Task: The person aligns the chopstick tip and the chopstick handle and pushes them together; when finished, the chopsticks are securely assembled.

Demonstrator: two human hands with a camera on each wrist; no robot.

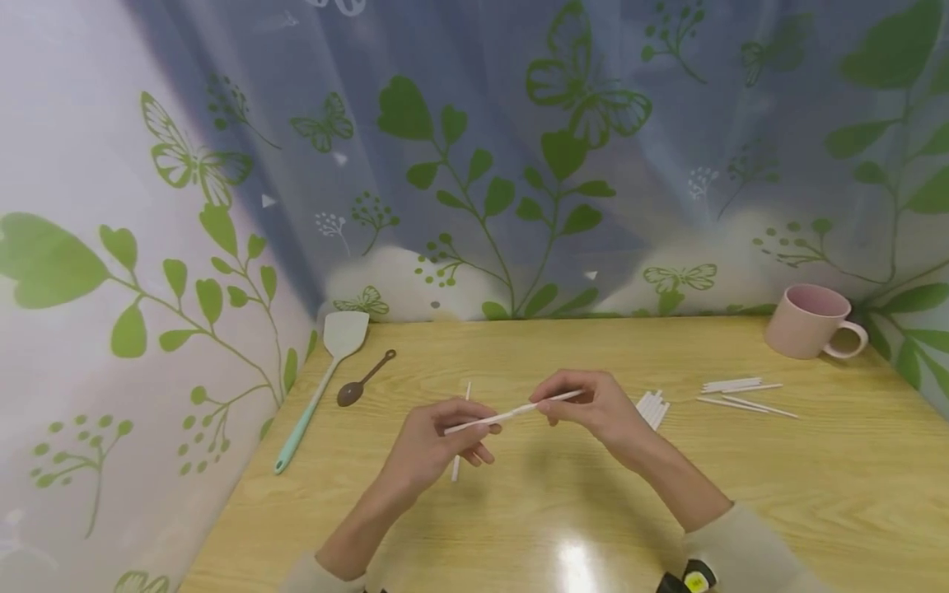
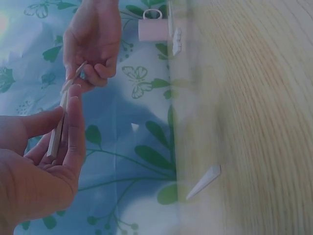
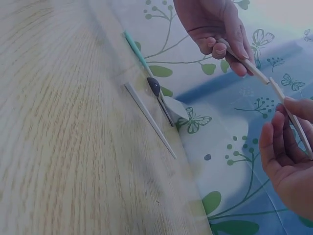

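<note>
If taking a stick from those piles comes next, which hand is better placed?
Likely the right hand: the bundle is beside it, the loose pile farther right. The left hand is farther off, over a lone stick. Each pinches a white piece, though.

- Front lane: table [image 1: 549, 494] bare below your hands, between the loose stick [image 1: 455, 469] and the stick bundle [image 1: 652, 410].
- Bar across the gap: held sticks [image 1: 500, 418], spanning from your left hand [image 1: 430, 441] to your right hand [image 1: 604, 412]; you have room beneath.
- Back lane: bare strip behind both hands, from spoon [image 1: 350, 394] to mug [image 1: 804, 325].
- Left obstacles: spoon, then spatula [image 1: 343, 342] near the side cloth [image 1: 74, 354].
- Right obstacles: bundle just beside your right hand, scattered sticks [image 1: 732, 385] beyond, mug at the back corner.
- Rear limit: hanging cloth [image 1: 474, 165].
</note>
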